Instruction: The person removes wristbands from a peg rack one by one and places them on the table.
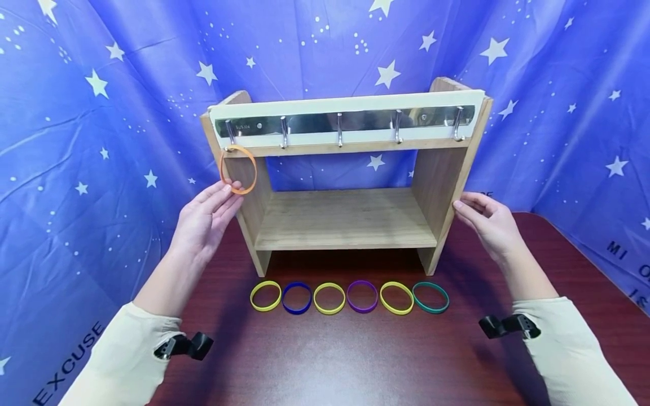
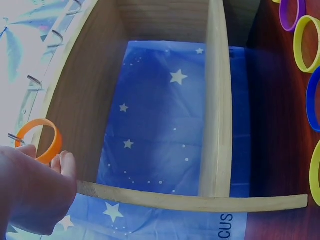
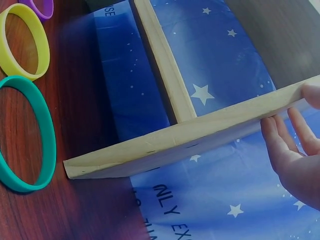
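An orange wristband (image 1: 255, 169) is pinched at its lower edge between the thumb and fingers of my left hand (image 1: 205, 217). Its top meets the leftmost metal hook (image 1: 229, 132) on the rail; whether the hook bears its weight I cannot tell. The rail (image 1: 315, 123) runs along the top front of a wooden shelf (image 1: 345, 220). At the shelf's right side panel (image 3: 210, 120), my right hand (image 1: 490, 223) grips the front edge, thumb on the edge and fingertips against the outer face. Part of that hand is cut off in the right wrist view.
Before the shelf lies a row of wristbands on the dark red table (image 1: 325, 355): yellow (image 1: 252, 301), blue (image 1: 297, 312), yellow (image 1: 329, 312), purple (image 1: 363, 310), yellow (image 1: 397, 312) and green (image 1: 431, 310). More hooks (image 1: 339, 129) line the rail. A blue starry curtain (image 1: 315, 51) surrounds the table.
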Demonstrator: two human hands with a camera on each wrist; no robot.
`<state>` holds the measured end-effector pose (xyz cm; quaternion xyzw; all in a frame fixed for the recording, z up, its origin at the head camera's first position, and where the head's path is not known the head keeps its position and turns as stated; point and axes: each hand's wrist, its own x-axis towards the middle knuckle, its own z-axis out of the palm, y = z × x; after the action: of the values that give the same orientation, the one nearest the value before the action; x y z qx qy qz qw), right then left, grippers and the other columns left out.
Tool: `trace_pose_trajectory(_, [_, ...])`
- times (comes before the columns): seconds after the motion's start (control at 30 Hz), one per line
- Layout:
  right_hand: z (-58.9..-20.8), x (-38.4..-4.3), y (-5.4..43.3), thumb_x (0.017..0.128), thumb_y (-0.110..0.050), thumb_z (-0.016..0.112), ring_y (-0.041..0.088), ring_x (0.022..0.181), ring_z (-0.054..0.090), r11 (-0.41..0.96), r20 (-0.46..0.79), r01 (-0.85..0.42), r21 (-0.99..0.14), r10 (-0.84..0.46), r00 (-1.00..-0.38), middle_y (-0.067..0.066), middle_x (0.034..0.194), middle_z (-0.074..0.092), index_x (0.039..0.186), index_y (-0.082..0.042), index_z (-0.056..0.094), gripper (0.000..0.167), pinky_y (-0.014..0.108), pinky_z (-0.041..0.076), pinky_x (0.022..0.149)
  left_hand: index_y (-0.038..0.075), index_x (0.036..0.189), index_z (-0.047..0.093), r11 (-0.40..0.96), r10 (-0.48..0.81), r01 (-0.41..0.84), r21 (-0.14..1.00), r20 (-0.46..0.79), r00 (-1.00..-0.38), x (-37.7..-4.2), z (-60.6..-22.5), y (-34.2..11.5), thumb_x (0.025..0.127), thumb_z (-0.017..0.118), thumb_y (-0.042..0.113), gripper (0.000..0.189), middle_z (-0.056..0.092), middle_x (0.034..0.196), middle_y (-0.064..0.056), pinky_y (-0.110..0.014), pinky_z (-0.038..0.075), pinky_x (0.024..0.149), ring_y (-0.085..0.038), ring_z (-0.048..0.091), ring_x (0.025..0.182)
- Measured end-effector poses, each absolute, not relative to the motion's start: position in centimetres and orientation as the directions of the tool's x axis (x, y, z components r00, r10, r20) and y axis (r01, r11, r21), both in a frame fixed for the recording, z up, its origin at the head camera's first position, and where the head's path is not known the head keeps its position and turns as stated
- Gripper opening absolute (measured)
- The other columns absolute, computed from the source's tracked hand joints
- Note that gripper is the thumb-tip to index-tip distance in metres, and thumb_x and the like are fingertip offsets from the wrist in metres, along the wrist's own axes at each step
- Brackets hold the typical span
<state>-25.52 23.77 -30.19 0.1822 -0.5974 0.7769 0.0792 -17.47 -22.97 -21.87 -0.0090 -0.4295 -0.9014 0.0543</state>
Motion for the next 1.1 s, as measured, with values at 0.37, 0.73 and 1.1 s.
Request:
trace_pose_trajectory(0.37, [-30.3, -25.4, 23.9, 0.091, 0.005, 0.057, -0.001, 0.085, 0.067, -0.295, 0.381, -0.338, -0.894, -0.101, -0.919, -0.007, 0.089, 0.071, 0.096, -0.014, 0.069, 0.023, 0.011, 0.057, 0.079, 0.0, 0.091, 0.069, -0.668, -0.134, 0.158, 0.727, 0.092, -0.987, -17.3, -21.8, -22.5, 0.085, 0.064, -0.009, 0.012, 0.075, 0.084, -0.011, -0.026, 0.062, 0.079, -0.017, 0.074, 0.081])
trace_pose_trajectory(0.73, [-30.2, -25.5, 23.9, 0.091, 0.006, 0.057, 0.0, 0.085, 0.067, -0.3, 0.379, -0.334, -0.894, -0.106, -0.919, -0.007, 0.089, 0.07, 0.097, -0.015, 0.069, 0.025, 0.011, 0.057, 0.08, -0.002, 0.092, 0.069, -0.722, -0.158, 0.178, 0.669, 0.091, -0.983, -16.8, -21.0, -22.5, 0.084, 0.064, -0.011, 0.013, 0.075, 0.082, -0.013, -0.028, 0.062, 0.078, -0.019, 0.074, 0.08])
trace_pose_trajectory(1.1, [-30.1, -25.4, 23.8, 0.09, 0.004, 0.06, -0.001, 0.084, 0.066, -0.293, 0.374, -0.331, -0.897, -0.103, -0.922, -0.008, 0.088, 0.07, 0.097, -0.015, 0.069, 0.022, 0.011, 0.057, 0.08, -0.004, 0.093, 0.071, -0.772, -0.143, 0.174, 0.612, 0.101, -0.985, -16.4, -20.5, -22.9, 0.084, 0.062, -0.012, 0.014, 0.074, 0.085, -0.016, -0.033, 0.063, 0.077, -0.022, 0.073, 0.082])
